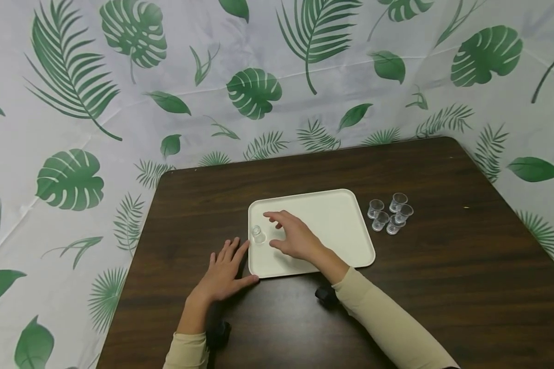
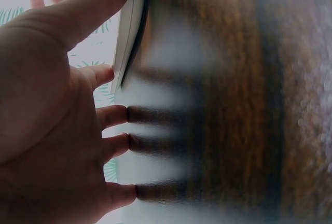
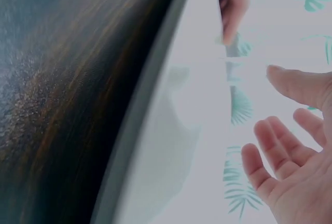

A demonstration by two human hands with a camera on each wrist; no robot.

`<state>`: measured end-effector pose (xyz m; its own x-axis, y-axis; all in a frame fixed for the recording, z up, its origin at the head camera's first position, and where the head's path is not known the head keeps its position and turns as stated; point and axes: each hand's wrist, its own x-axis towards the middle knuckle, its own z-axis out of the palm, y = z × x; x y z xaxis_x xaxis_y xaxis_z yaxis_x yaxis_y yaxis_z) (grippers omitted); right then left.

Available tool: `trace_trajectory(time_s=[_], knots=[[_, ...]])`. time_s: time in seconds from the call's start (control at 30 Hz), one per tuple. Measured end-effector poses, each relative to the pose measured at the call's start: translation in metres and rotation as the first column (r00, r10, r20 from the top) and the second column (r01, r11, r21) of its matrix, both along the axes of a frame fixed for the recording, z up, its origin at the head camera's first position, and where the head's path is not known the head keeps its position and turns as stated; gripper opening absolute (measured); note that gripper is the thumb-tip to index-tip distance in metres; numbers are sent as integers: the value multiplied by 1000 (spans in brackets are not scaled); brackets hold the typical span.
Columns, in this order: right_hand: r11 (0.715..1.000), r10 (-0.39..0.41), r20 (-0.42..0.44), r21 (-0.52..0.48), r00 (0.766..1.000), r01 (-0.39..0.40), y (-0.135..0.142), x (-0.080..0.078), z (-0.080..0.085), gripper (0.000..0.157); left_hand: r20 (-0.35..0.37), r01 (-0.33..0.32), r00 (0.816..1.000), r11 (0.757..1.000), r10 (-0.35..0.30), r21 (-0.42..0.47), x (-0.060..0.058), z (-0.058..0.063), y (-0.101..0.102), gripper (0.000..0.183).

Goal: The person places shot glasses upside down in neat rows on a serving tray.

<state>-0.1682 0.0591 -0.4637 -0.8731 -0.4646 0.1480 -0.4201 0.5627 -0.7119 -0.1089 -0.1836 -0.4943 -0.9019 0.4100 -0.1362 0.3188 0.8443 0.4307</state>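
A small clear plastic cup [image 1: 258,234] stands near the left end of a white tray [image 1: 323,215], its narrower end up. My right hand [image 1: 296,238] hovers over the tray just right of that cup, thumb and fingers apart and nothing between them. In the right wrist view the fingers [image 3: 277,146] are loosely bent above the tray surface. My left hand [image 1: 221,277] rests on the table with fingers spread beside the tray's left side. Its thumb [image 2: 98,6] lies against the tray's rim at the near left corner, and the other fingertips touch the dark wood.
Several more clear cups [image 1: 394,225] stand in a cluster right of the tray, wide rims up. The dark wooden table [image 1: 443,287] has its far edge against a leaf-patterned cloth [image 1: 203,46]. A dark wrist device [image 1: 327,296] hangs under the right wrist.
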Motion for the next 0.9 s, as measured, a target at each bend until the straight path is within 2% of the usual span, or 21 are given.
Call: trace_trajectory(time_s=[0.3,0.4,0.47,0.57,0.67,0.8,0.9], knots=[[985,-136,-34,-115,990,131,40,13,12,61,-21,9,1000,1000,-8,12,-1,-1,0,91],[964,-227,-40,-152,973,219,62,21,16,60,-11,11,1000,1000,-11,9,-1,-1,0,91],[939,-307,-43,-179,951,295,79,27,18,58,-1,11,1000,1000,-10,9,0,1,1,91],[878,-448,-57,-214,892,427,106,39,21,51,1,12,1000,1000,-12,4,0,2,1,92],[791,-593,-64,-237,803,565,134,49,22,43,-5,15,1000,1000,-15,3,0,2,1,91],[657,-741,-11,-223,672,720,168,61,22,37,5,8,1000,1000,-8,1,1,3,2,91],[594,-796,31,-153,604,790,189,67,19,39,10,1,1000,1000,-1,-4,1,4,2,91]])
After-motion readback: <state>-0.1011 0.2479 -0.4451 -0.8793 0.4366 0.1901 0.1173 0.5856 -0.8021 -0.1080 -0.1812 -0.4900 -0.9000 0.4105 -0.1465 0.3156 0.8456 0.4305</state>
